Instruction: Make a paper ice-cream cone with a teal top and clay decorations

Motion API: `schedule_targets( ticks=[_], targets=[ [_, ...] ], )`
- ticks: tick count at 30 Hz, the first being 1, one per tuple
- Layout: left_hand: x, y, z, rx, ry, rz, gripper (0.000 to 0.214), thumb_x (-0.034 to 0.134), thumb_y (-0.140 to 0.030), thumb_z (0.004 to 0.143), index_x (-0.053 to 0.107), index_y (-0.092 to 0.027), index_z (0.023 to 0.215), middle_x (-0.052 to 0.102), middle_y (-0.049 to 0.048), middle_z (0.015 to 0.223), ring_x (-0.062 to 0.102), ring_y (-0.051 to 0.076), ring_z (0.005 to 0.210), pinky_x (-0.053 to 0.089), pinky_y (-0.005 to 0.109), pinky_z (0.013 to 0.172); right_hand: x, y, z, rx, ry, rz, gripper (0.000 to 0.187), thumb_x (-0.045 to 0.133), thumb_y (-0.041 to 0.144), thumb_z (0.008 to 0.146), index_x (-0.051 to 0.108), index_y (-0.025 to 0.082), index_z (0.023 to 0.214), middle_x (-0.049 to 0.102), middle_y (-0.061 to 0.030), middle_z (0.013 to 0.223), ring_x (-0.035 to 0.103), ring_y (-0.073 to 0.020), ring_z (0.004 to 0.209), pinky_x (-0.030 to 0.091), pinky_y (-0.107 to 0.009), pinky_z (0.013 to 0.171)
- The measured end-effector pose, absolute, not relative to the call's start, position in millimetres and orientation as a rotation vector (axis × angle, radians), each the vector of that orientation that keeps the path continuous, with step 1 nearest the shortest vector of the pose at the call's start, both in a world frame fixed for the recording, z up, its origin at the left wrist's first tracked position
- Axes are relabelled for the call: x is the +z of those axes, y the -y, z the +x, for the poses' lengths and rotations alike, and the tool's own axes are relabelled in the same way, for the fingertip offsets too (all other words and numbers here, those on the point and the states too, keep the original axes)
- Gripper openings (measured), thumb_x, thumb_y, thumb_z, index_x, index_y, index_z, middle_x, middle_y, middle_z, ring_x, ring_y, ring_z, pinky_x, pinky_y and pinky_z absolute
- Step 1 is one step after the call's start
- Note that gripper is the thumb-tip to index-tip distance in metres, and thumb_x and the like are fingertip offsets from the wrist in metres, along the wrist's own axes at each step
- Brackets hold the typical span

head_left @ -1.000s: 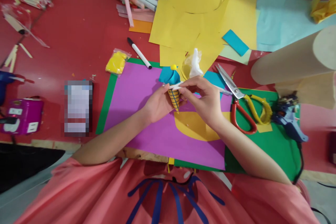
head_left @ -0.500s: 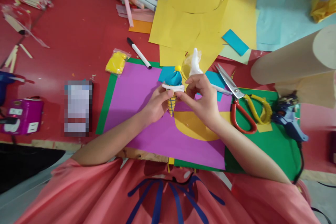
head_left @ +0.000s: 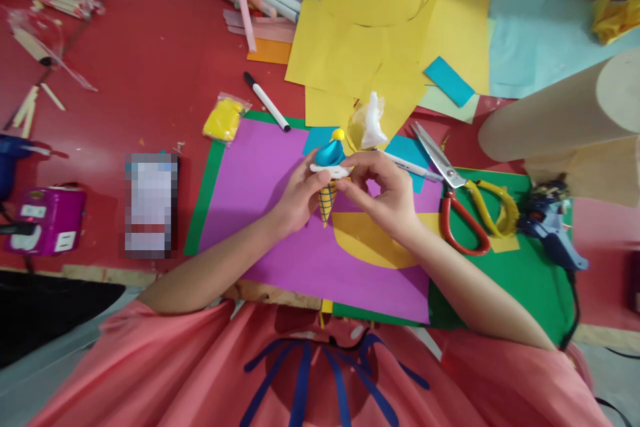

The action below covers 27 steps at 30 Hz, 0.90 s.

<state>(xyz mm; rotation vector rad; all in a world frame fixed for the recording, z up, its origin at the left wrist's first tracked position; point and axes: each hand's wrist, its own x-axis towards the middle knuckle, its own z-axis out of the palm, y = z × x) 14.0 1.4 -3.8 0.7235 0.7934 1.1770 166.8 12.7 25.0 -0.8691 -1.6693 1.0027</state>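
A small craft ice cream cone point(head_left: 327, 202) is held upright over the purple sheet, its yellow paper cone crossed by dark grid lines. On top sit a blue swirl point(head_left: 330, 152) and a yellow ball point(head_left: 339, 135). Around the cone's rim runs a white clay band point(head_left: 330, 171). My left hand point(head_left: 299, 197) is closed around the cone's left side, thumb at its front below the band. With thumb and index finger, my right hand point(head_left: 381, 183) pinches the band's right end; the fingertips partly hide it.
Scissors point(head_left: 450, 173) and a blue glue gun point(head_left: 553, 223) lie to the right. A bag of white clay point(head_left: 371, 121) is just beyond my hands. A marker point(head_left: 267, 103) and a yellow clay packet point(head_left: 225, 118) lie left. The purple sheet point(head_left: 280, 267) spreads beneath.
My right hand's fingers have closed in on the band at the rim. The band now looks flatter and uneven against the cone, which has tilted slightly.
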Motion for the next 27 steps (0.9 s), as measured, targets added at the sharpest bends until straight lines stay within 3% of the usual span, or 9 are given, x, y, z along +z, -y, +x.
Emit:
schedule_targets(
  ticks=[4, 10, 16, 22, 27],
  targets=[
    [-6.0, -0.2, 13.7, 1.182, -0.814, 0.767, 0.069, 0.075, -0.056, 0.074, 0.052, -0.031, 0.134, 0.072, -0.0016, 0.104, 0.070, 0.017, 0.096, 0.054, 0.027, 0.085, 25.4, -12.3, 166.7, 0.988, 1.669, -0.932, 0.012, 0.072, 0.024, 0.086, 0.067, 0.018, 0.095, 0.059, 0.0045, 0.068, 0.049, -0.0057, 0.056, 0.041, -0.020, 0.053],
    [-14.0, 2.1, 12.1, 1.177, -0.842, 0.813, 0.063, 0.068, -0.058, 0.080, 0.052, -0.031, 0.135, 0.072, 0.0001, 0.113, 0.067, 0.020, 0.111, 0.053, 0.032, 0.095, 23.6, -12.3, 168.0, 1.000, 1.672, -0.965, 0.006, 0.070, 0.024, 0.088, 0.067, 0.019, 0.090, 0.060, 0.0040, 0.068, 0.048, -0.0064, 0.055, 0.039, -0.022, 0.053],
    [-4.1, -0.4, 17.3, 1.159, -0.881, 0.769, 0.059, 0.055, -0.073, 0.081, 0.065, -0.024, 0.113, 0.074, 0.0044, 0.110, 0.065, 0.025, 0.118, 0.055, 0.040, 0.098, 21.7, -11.0, 168.6, 1.114, 1.439, -1.021, 0.038, 0.074, 0.044, 0.083, 0.052, 0.026, 0.108, 0.047, 0.0045, 0.075, 0.048, -0.0105, 0.063, 0.044, -0.025, 0.056],
    [-4.7, 1.8, 15.0, 1.215, -0.874, 0.959, 0.068, 0.040, -0.080, 0.084, 0.064, -0.026, 0.117, 0.068, 0.0063, 0.124, 0.057, 0.025, 0.130, 0.052, 0.043, 0.105, 26.7, -11.9, 163.3, 1.713, 1.312, -1.005, 0.037, 0.070, 0.052, 0.083, 0.050, 0.023, 0.091, 0.056, 0.0024, 0.080, 0.057, -0.0116, 0.073, 0.050, -0.025, 0.065],
    [-14.7, 2.1, 4.7, 1.206, -0.857, 1.237, 0.060, 0.048, -0.070, 0.088, 0.050, -0.036, 0.137, 0.054, 0.0037, 0.146, 0.053, 0.024, 0.135, 0.049, 0.042, 0.110, 31.4, -10.7, 161.1, 2.060, 1.201, -0.838, 0.038, 0.079, 0.044, 0.075, 0.056, 0.018, 0.092, 0.064, 0.0015, 0.081, 0.062, -0.0103, 0.069, 0.052, -0.024, 0.065]
  ],
)
